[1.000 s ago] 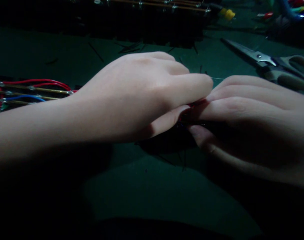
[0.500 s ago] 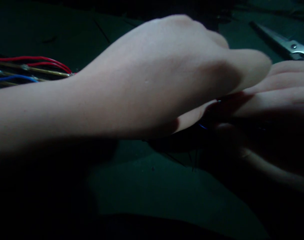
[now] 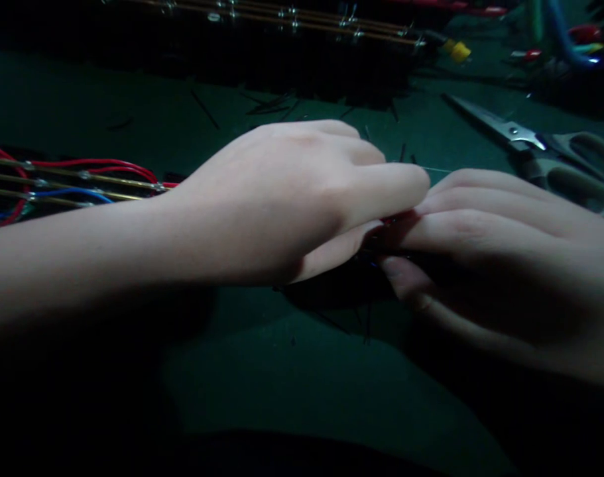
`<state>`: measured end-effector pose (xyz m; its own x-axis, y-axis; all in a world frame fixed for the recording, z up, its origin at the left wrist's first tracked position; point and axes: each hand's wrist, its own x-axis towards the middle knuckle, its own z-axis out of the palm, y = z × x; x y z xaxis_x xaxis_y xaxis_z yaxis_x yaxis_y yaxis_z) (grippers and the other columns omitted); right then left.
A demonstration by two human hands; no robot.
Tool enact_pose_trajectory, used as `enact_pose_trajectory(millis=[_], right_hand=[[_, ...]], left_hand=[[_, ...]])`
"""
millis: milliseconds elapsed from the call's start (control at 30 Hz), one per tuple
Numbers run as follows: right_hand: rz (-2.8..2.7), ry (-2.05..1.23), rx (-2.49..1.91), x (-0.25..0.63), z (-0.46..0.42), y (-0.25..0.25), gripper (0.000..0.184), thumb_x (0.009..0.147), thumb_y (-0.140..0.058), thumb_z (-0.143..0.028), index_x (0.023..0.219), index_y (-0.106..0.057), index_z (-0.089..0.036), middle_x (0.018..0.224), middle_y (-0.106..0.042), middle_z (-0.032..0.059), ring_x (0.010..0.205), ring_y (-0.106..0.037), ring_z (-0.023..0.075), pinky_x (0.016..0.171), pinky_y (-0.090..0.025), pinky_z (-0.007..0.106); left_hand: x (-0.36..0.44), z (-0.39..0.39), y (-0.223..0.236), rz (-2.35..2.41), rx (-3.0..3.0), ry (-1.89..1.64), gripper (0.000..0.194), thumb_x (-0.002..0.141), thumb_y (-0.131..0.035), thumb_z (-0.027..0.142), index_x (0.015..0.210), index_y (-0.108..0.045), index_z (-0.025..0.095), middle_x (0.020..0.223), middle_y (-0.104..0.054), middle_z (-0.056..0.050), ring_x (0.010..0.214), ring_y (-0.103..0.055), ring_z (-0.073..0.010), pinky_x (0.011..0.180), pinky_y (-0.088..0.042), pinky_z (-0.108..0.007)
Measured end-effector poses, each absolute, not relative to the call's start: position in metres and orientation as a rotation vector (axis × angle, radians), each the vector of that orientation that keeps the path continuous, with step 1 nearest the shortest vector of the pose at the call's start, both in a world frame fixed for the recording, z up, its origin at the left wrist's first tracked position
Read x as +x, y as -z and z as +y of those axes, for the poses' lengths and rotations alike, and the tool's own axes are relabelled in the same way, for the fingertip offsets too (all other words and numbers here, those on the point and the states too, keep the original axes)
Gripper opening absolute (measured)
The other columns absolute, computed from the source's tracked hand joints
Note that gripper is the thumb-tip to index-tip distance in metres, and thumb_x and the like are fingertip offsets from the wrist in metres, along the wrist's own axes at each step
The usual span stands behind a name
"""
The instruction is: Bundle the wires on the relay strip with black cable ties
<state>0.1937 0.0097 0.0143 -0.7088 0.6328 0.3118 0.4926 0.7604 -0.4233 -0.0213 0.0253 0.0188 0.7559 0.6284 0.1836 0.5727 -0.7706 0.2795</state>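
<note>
My left hand reaches in from the left, fingers closed in a pinch at mid-frame. My right hand comes in from the right, its fingers pressed together against the left fingertips. Between the two sets of fingertips sits a small dark object with a trace of red and blue; it is too hidden and dim to name. A thin pale wire sticks out past the left forefinger. Both hands hover just over the dark green mat.
Scissors lie at the right rear. Red and blue wires on brass rods lie at the left behind my forearm. More rods run along the back, with coloured bits at the rear right. Short black offcuts litter the mat.
The view closed in on the hands half a second ago and has drawn back again. The two hands stay joined at the fingertips around the same small object.
</note>
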Motion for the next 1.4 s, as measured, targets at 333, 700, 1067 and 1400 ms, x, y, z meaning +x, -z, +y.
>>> enact_pose_trajectory(millis=[333, 700, 1067, 1400], right_hand=[[-2.544, -0.459, -0.654, 0.196, 0.020, -0.013, 0.009, 0.087, -0.062, -0.015, 0.089, -0.056, -0.022, 0.085, -0.064, 0.0038, 0.077, -0.058, 0.0165, 0.069, -0.050, 0.035], [-2.563, -0.495, -0.657, 0.195, 0.023, -0.017, 0.013, 0.087, -0.060, -0.012, 0.090, -0.058, -0.025, 0.080, -0.063, 0.0020, 0.073, -0.059, 0.0175, 0.066, -0.049, 0.034], [-2.439, -0.647, -0.785, 0.196, 0.028, -0.020, 0.011, 0.084, -0.062, -0.013, 0.086, -0.064, -0.024, 0.077, -0.067, 0.0005, 0.068, -0.062, 0.0153, 0.061, -0.050, 0.029], [-2.379, -0.675, -0.878, 0.196, 0.028, -0.022, 0.007, 0.083, -0.061, -0.016, 0.081, -0.066, -0.022, 0.071, -0.064, 0.0006, 0.061, -0.058, 0.0139, 0.055, -0.045, 0.028]], left_hand=[[-0.021, 0.026, -0.022, 1.041, 2.546, -0.391, 0.025, 0.093, -0.043, 0.030, 0.099, -0.067, 0.025, 0.087, -0.065, -0.002, 0.088, -0.061, -0.0186, 0.080, -0.043, -0.029], [-0.023, 0.025, -0.023, 1.063, 2.725, -0.425, 0.027, 0.094, -0.042, 0.023, 0.099, -0.068, 0.021, 0.089, -0.069, -0.003, 0.084, -0.062, -0.0190, 0.072, -0.040, -0.030], [-0.024, 0.026, -0.024, 1.211, 2.545, -0.455, 0.023, 0.092, -0.046, 0.026, 0.098, -0.068, 0.024, 0.085, -0.071, -0.001, 0.079, -0.064, -0.0164, 0.071, -0.044, -0.028], [-0.025, 0.029, -0.024, 1.186, 2.380, -0.493, 0.018, 0.090, -0.049, 0.025, 0.090, -0.067, 0.022, 0.079, -0.069, 0.003, 0.068, -0.062, -0.0111, 0.066, -0.042, -0.024]])
